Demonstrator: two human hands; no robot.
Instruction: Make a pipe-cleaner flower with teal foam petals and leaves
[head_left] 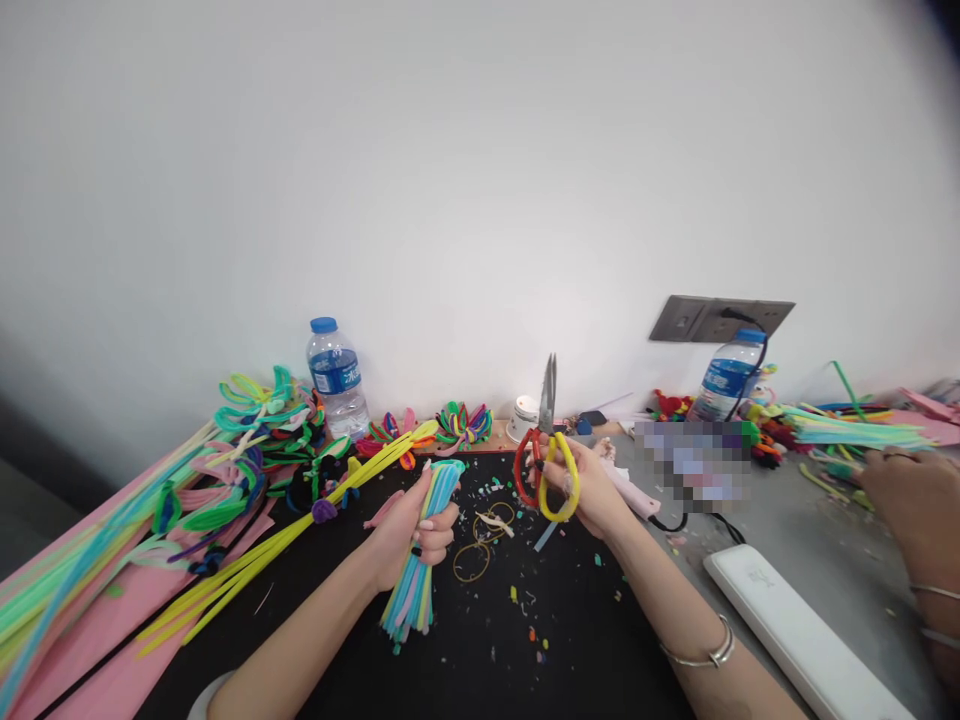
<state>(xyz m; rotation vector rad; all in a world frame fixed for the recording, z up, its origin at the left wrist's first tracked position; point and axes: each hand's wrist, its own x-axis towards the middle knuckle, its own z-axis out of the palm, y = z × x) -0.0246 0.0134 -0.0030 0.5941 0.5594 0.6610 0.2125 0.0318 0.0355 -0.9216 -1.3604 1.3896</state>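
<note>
My left hand (409,530) is wrapped round a bundle of pipe cleaners (409,600) in blue, lilac and pale yellow, held nearly upright above the black mat (465,680). Their tops look bent over at the upper end; the lower ends fan out. In my right hand (589,485) is a pair of scissors (549,400) with one red and one yellow handle. The blades point up and sit close together, apart from the bundle. Two rubber bands (471,563) and many small coloured scraps lie on the mat between my hands.
Yellow pipe cleaners (285,540) and a colourful pile (240,480) lie at the left. Water bottles (336,385) (726,380) stand by the wall, with a small white tub (523,418) between. A white power bank-like box (802,630) lies right; another person's hand (904,500) is at far right.
</note>
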